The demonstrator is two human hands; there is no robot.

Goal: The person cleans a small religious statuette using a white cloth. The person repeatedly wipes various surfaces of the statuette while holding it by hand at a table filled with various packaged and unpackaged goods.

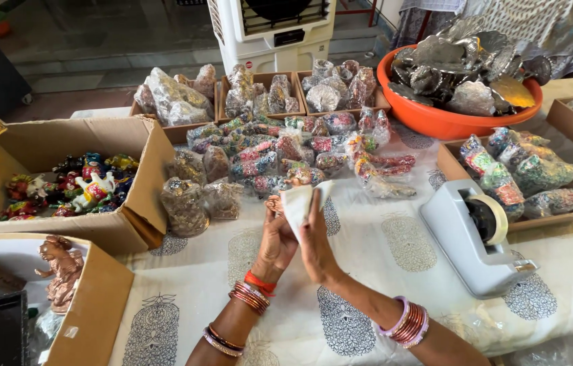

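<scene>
Both of our hands meet near the middle of the cloth-covered table (367, 271). Our left hand (277, 238) is curled shut around a small copper-coloured figurine (273, 202), of which only the top shows above the fingers. Our right hand (315, 245) pinches a small clear plastic bag (300, 201), holding it upright just beside the figurine, the two touching or nearly so.

Just beyond the hands lies a heap of wrapped colourful figurines (286, 152), with darker wrapped pieces (195, 196) to its left. Farther off stand three shallow cardboard trays of wrapped items (259, 91), and to the far right an orange tub (459, 122) heaped with silvery pieces. On the right, near us, sits a grey tape dispenser (479, 237), and behind it a tray of wrapped bright pieces (527, 173). To the left, an open carton (69, 186) holds unwrapped painted figurines; a nearer box (90, 298) holds a brown statuette (63, 271).

We judge the main risk to be the figurine slipping: the grip on it is small, and it could drop onto the table and chip. The thin bag could also snag or tear on a sharp edge of the figurine, or fold shut in our pinch.
</scene>
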